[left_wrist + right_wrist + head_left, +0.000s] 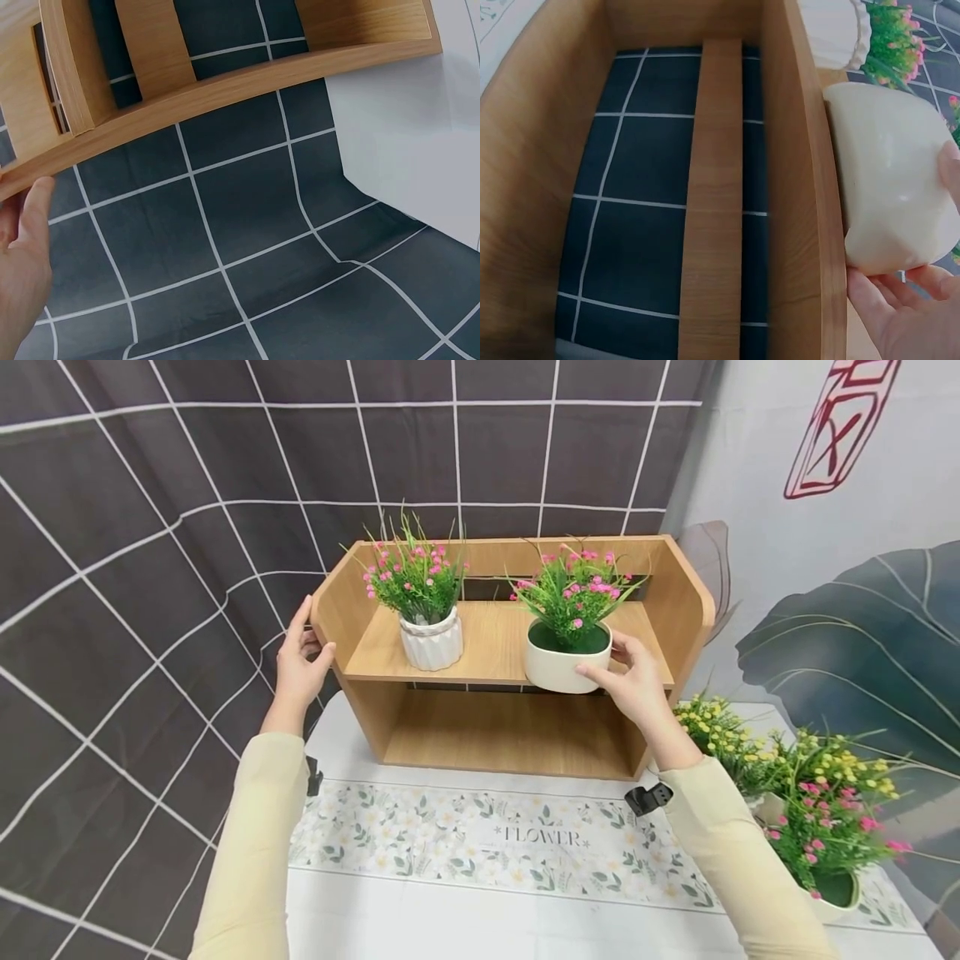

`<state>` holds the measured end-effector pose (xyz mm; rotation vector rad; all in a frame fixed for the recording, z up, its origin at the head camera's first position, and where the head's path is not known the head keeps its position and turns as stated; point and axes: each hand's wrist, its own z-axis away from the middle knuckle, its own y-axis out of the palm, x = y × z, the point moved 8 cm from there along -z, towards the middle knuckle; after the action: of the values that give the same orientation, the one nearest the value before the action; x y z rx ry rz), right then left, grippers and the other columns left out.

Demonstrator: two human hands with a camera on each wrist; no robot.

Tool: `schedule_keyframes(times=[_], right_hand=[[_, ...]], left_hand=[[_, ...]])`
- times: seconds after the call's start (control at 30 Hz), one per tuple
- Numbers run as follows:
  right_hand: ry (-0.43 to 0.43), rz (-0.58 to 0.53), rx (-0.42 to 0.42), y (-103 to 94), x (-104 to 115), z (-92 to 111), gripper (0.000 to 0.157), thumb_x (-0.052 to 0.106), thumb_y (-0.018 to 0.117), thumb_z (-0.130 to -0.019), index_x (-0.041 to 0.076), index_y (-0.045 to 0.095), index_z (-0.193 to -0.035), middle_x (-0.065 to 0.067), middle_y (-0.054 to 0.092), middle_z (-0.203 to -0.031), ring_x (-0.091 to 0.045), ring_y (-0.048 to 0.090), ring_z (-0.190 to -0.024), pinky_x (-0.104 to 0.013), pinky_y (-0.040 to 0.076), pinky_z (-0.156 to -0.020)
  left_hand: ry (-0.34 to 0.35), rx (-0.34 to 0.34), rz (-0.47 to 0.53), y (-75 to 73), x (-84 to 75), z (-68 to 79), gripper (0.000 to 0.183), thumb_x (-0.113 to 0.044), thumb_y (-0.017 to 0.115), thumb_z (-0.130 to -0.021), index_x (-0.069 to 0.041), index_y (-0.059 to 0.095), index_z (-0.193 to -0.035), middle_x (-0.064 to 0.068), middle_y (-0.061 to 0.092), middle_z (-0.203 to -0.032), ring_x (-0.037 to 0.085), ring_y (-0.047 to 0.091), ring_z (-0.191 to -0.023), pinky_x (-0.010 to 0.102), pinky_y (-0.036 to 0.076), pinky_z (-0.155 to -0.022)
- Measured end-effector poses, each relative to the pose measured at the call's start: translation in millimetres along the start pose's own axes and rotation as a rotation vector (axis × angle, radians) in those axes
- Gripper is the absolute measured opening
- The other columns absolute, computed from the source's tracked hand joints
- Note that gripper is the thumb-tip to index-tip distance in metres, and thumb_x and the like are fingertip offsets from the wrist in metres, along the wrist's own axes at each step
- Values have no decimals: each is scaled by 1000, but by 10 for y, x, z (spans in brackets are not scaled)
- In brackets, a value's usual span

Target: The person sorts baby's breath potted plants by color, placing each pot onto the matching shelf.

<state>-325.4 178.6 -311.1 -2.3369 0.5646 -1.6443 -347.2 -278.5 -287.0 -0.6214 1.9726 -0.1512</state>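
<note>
Right hand [633, 681] pinches the oval white pot [567, 668] at its right end, thumb on the near face, fingers round the far right side; narrow grip, pot in between. Pot sits upright at the near edge of the upper board [487, 652], right half, bottom slightly past that edge; can't tell if its full weight is on the board. It holds green grass and pink flowers [581, 589]. Left hand [298, 664] touches the left side panel [348, 602] of the wooden shelf [510, 731] at its near edge, fingers extended and spread rather wide. Round white pot [432, 642], also pink-flowered, stands upright on the board's left half, well apart from the oval one. Yellow flowers [806, 756] stand right of the shelf, with a pink-flowered plant [825, 827] nearer. Runner [450, 843] printed "FLOWER" lies on the near side.
</note>
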Motion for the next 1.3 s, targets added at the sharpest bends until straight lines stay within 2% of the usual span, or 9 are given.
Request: schedule_keyframes(times=[0.07,0.2,0.3,0.47,0.63,0.7,0.93,1.3], right_hand=[[2,4,2,14,4,-20,68,20,75,-81,1,45,-139,-22,51,-132,-37,50,-119,-52,40,-101],[-9,-29,7,75,43,-74,64,14,75,-81,-1,47,-137,-24,51,-129,-36,52,-114,-48,46,-98],[-17,-55,16,128,68,-107,62,13,75,-81,-2,49,-135,-24,51,-127,-36,52,-112,-47,46,-98],[-9,-58,30,191,80,-145,64,14,74,-81,-1,47,-137,-25,51,-128,-38,50,-115,-50,42,-101],[-12,-54,39,259,85,-196,63,14,74,-81,0,47,-137,-24,53,-129,-37,51,-115,-48,42,-101],[-14,-56,38,289,87,-213,63,14,74,-81,-1,47,-136,-24,53,-129,-38,51,-115,-48,42,-101],[11,-77,42,394,72,-245,62,11,73,-82,-4,46,-135,-26,52,-129,-40,52,-114,-48,43,-101],[24,-124,76,547,120,-322,60,10,73,-82,-5,46,-134,-24,52,-129,-38,52,-117,-43,43,-102]], left_hand=[[4,-2,-2,5,10,0,73,8,52,-88,-19,27,-151,24,50,-132,30,53,-106,35,44,-95],[5,-17,-15,-2,18,3,73,7,52,-88,-20,29,-150,23,53,-129,16,52,-100,27,45,-91],[7,-24,-24,1,21,-7,72,7,52,-88,-21,29,-150,22,52,-131,11,51,-99,26,45,-91],[17,-16,-24,22,20,-33,72,8,52,-88,-19,29,-150,23,51,-132,14,52,-100,30,45,-93],[16,-27,-21,7,33,-36,72,8,52,-87,-19,29,-150,23,54,-126,4,49,-95,23,45,-90],[15,-30,-23,2,40,-35,72,8,52,-87,-20,29,-150,23,54,-125,3,49,-94,22,44,-90],[17,-18,-19,10,38,-33,72,9,51,-87,-18,29,-150,22,49,-135,22,52,-104,24,44,-92],[17,-12,-8,-7,15,-21,72,9,52,-87,-16,28,-150,22,47,-138,4,49,-97,23,44,-91]])
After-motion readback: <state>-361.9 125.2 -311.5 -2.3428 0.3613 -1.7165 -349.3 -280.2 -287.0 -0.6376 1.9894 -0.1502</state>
